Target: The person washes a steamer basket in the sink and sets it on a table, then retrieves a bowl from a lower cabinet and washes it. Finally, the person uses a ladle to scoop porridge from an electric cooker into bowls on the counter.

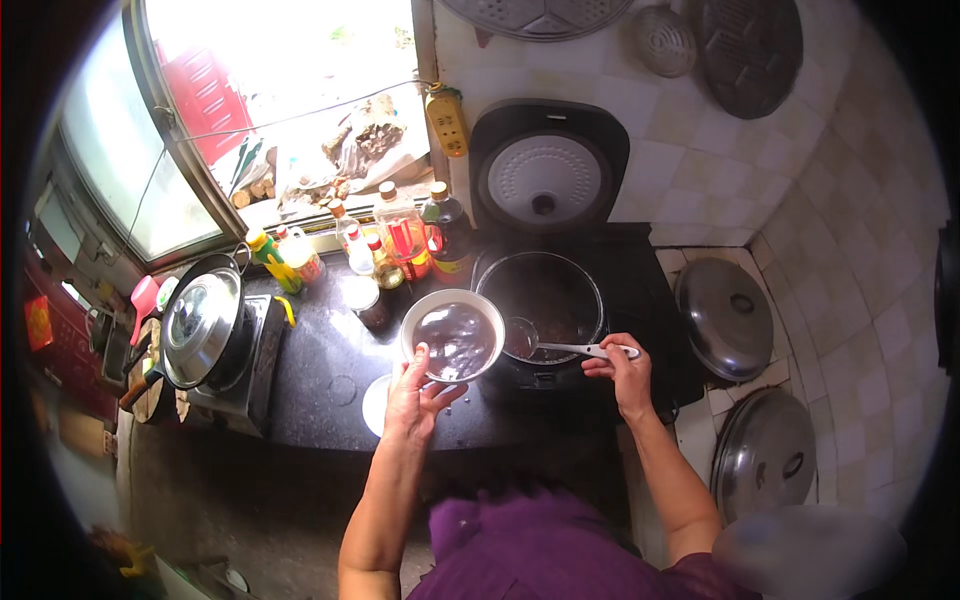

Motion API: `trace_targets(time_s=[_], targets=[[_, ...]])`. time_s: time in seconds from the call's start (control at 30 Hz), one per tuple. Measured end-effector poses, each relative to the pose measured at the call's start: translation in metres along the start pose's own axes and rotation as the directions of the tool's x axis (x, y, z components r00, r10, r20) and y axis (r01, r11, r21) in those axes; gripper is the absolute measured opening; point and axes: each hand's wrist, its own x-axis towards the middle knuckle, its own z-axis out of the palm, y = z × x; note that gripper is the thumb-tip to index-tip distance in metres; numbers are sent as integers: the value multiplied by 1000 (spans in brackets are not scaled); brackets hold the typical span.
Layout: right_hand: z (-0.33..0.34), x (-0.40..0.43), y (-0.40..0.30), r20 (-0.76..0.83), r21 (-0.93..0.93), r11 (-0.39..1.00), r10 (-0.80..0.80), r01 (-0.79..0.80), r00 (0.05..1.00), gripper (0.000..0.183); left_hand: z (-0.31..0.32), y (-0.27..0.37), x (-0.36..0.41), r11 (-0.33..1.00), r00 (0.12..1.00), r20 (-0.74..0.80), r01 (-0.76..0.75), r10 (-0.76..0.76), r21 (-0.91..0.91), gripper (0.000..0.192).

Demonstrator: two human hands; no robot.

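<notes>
My left hand (pixel 415 394) grips a round bowl (pixel 406 321) by its near side, the thumb over the rim. Dark, glossy liquid (pixel 455 339) fills much of it. In my right hand (pixel 624 375) is the pale handle of a ladle (pixel 574 349), whose bowl hangs at the left inner edge of a cooking pot (pixel 541 300). That pot sits in a dark electric cooker with its lid (pixel 545 176) raised behind it, and its contents look dark and are hard to make out. The bowl is held just left of the pot.
Several sauce and oil bottles (pixel 405 240) line the window sill side. A lidded wok (pixel 199 319) stands on a gas stove (pixel 262 360) at left. On the black counter (pixel 322 405) are a jar (pixel 365 300) and a white dish (pixel 375 409). Metal lids (pixel 724 319) lie at right.
</notes>
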Motion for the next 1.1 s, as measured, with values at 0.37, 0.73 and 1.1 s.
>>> trace_targets(time_s=[0.37,0.73,1.1], targets=[[-15,1,-35,-168,296,955,25,26,986,13,-8,-4,1,1000,999,-30,-17,16,-25,48],[-6,-12,-134,-198,160,975,-122,155,973,13,1,-24,15,997,998,21,67,-67,31,59],[-4,-56,-133,72,-121,892,-429,435,900,14,35,-40,14,987,982,117,142,-151,82,47]])
